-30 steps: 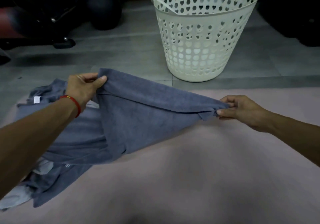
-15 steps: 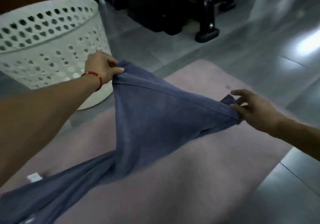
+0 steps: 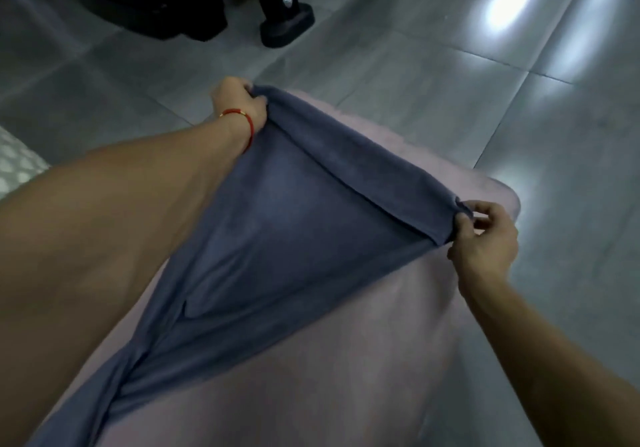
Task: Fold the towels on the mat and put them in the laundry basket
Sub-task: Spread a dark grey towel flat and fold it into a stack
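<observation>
A grey-blue towel [image 3: 277, 232] is stretched taut above the pink mat [image 3: 311, 394]. My left hand [image 3: 239, 103], with a red bracelet on the wrist, grips one top corner at the far end of the mat. My right hand [image 3: 485, 235] pinches the other top corner near the mat's right edge. The towel's lower part trails in a twisted strip toward the bottom left, partly hidden by my left forearm. Only a small piece of the white laundry basket [image 3: 17, 166] shows at the left edge.
Grey floor tiles [image 3: 450, 65] surround the mat, with bright light reflections at the upper right. A black furniture foot [image 3: 287, 27] and dark objects stand on the floor at the top left.
My view has swung right, so the basket has slid almost out of frame at the left. Both hands have carried the stretched towel toward the mat's far right end, still holding its corners.
</observation>
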`<state>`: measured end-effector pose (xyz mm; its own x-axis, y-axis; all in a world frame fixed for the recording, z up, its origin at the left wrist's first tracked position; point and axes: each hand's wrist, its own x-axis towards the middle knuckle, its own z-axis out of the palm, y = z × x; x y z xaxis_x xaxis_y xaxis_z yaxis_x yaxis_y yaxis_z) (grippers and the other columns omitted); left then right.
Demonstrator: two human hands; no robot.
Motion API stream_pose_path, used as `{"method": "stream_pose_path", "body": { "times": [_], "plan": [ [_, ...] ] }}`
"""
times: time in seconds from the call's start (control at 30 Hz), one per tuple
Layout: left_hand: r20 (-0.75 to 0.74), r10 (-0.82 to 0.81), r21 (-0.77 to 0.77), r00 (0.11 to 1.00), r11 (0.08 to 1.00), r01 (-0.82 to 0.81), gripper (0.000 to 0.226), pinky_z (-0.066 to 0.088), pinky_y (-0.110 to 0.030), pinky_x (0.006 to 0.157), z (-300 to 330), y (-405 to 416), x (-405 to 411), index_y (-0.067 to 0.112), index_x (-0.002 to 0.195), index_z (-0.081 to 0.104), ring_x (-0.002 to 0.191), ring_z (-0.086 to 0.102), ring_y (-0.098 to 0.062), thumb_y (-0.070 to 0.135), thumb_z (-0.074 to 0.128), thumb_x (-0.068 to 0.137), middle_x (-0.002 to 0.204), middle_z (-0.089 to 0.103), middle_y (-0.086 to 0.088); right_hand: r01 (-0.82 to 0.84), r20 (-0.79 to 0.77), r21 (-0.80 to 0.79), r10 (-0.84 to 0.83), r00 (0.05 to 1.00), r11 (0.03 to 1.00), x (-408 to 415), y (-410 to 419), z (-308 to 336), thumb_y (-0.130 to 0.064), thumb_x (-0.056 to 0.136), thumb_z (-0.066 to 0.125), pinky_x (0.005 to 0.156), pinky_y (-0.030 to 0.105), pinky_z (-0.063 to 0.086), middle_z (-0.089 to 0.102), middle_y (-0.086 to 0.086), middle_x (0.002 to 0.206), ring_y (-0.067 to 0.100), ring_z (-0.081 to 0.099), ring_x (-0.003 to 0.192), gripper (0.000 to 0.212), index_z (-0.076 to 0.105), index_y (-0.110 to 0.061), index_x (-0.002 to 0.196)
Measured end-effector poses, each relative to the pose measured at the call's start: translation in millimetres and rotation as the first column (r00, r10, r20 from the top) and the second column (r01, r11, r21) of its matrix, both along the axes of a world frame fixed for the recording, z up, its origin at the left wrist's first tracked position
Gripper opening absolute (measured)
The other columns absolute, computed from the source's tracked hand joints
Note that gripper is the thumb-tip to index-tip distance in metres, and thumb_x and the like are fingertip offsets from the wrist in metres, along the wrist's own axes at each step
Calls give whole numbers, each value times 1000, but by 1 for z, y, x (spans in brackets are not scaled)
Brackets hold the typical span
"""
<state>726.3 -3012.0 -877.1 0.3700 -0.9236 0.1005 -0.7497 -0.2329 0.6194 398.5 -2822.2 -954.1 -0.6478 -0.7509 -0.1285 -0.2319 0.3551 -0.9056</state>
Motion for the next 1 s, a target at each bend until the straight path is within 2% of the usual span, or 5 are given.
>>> {"method": "stream_pose_path", "body": {
  "times": [0.13, 0.27, 0.57, 0.87, 1.0],
  "plan": [
    [-269, -241, 89, 932, 958, 274, 72, 35, -34, 116, -15, -16, -38, 17, 158, 19, 137, 44, -20, 11, 55, 96, 153, 41, -8, 159, 145, 11, -159, 977, 987, -22, -43, 7, -3, 92, 62, 62, 36, 63, 71, 8, 97, 25, 72, 77, 24, 66, -24, 103],
    [94, -413, 370, 906, 859, 353, 75, 18, -34, 123, -61, 39, -18, 17, 159, 18, 152, 16, -29, 15, 54, 93, 165, 13, -18, -174, -254, 209, 226, 941, 962, 0, -36, -2, -5, 88, 58, 106, 43, 46, 51, 18, 144, 32, 53, 125, 58, 49, -15, 144],
    [467, -476, 311, 746, 878, 365, 56, 47, -50, 88, -85, 384, 90, 13, 135, 52, 108, 56, -38, 38, 47, 85, 132, 52, -16, -839, -509, 462, 861, 15, 287, 143, 55, -14, -23, 99, 50, 117, 60, 23, 31, 7, 158, 31, 25, 148, 45, 48, -27, 143],
    [596, -106, 444, 796, 870, -217, 73, 40, -61, 92, -100, 635, 181, 9, 143, 50, 116, 52, -43, 44, 45, 79, 135, 50, -23, -766, -629, 482, 440, -640, -425, 326, 158, 17, -1, 72, 84, 100, 70, 42, 52, 19, 146, 41, 52, 132, 73, 59, -15, 140],
    [534, 54, 376, 844, 879, -294, 39, 50, -53, 83, -112, 662, 202, 10, 118, 64, 90, 67, -35, 19, 65, 80, 106, 66, -13, -484, -407, 746, 263, -875, -457, 385, 200, 21, -19, 103, 54, 124, 54, 5, -11, 4, 170, 24, -4, 156, 76, 7, -28, 162]
  ]
}}
